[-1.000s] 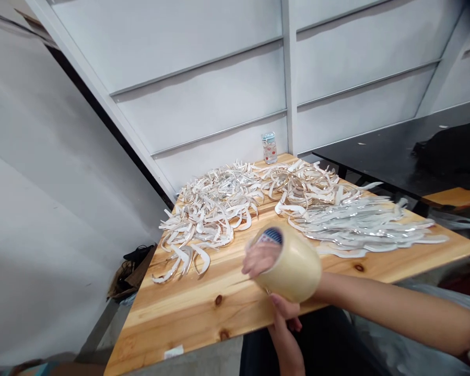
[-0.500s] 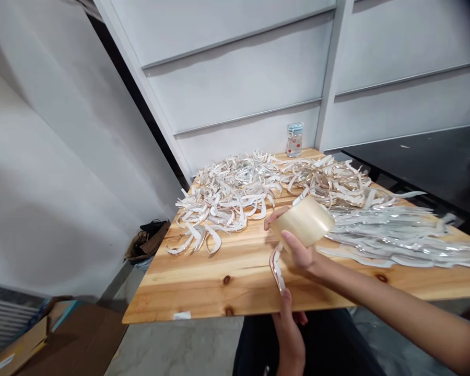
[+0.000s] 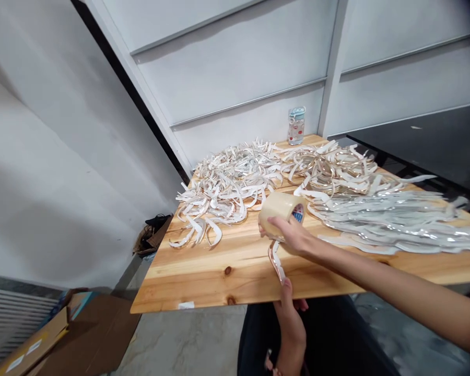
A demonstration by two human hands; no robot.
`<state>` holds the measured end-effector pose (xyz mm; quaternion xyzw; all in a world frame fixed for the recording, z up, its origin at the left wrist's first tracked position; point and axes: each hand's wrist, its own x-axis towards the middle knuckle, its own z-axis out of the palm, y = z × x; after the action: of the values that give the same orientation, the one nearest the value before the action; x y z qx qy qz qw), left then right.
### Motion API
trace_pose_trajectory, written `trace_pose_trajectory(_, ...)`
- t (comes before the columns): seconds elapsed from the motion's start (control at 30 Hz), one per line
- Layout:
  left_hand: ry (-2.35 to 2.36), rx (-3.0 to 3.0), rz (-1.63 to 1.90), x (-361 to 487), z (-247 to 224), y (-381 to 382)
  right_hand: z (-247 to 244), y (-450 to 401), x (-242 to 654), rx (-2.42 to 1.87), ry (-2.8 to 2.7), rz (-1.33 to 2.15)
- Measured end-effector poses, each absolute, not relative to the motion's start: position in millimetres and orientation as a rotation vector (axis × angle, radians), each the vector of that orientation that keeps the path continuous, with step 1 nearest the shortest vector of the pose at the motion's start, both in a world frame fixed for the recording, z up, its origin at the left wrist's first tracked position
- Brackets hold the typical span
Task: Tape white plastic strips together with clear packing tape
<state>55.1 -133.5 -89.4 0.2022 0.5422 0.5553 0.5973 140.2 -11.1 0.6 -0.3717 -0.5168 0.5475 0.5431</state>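
Note:
My right hand [image 3: 292, 235] is wrapped round a wide roll of clear packing tape [image 3: 276, 211], with the blue-printed core facing right. Just below the roll, a curved white strip with a shiny copper-coloured edge [image 3: 274, 258] runs down toward the table's front edge. My left hand [image 3: 290, 318] pinches the lower end of this strip between thumb and fingers. Whether the strip's upper end touches the tape is hidden behind the roll and my right hand.
Tangled piles of curved white and gold strips [image 3: 235, 177] cover the back of the wooden table [image 3: 203, 279]. Long silvery strips [image 3: 399, 224] lie at right. A bottle with a blue lid [image 3: 296, 126] stands against the white panelled wall. Cardboard [image 3: 90, 334] lies on the floor at left.
The tape roll in my right hand has turned so that its core shows, and it has shifted left. My left hand keeps its hold on the strip. The view has tilted slightly.

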Motion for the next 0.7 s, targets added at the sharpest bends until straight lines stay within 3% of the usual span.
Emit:
trace_pose_trajectory(0.2, 1.269, 0.5, 1.275, 54, -89, -134, 13, -3, 148, -0.658, -1.125, 1.223)
trace_pose_trajectory(0.5, 1.271, 0.447, 1.334, 55, -95, -132, -8, -7, 137, -0.597, -1.141, 1.222)
trace_pose_trajectory(0.7, 1.265, 0.48, 1.32, 55, -94, -131, -4, -18, 127, -0.543, -1.294, 1.408)
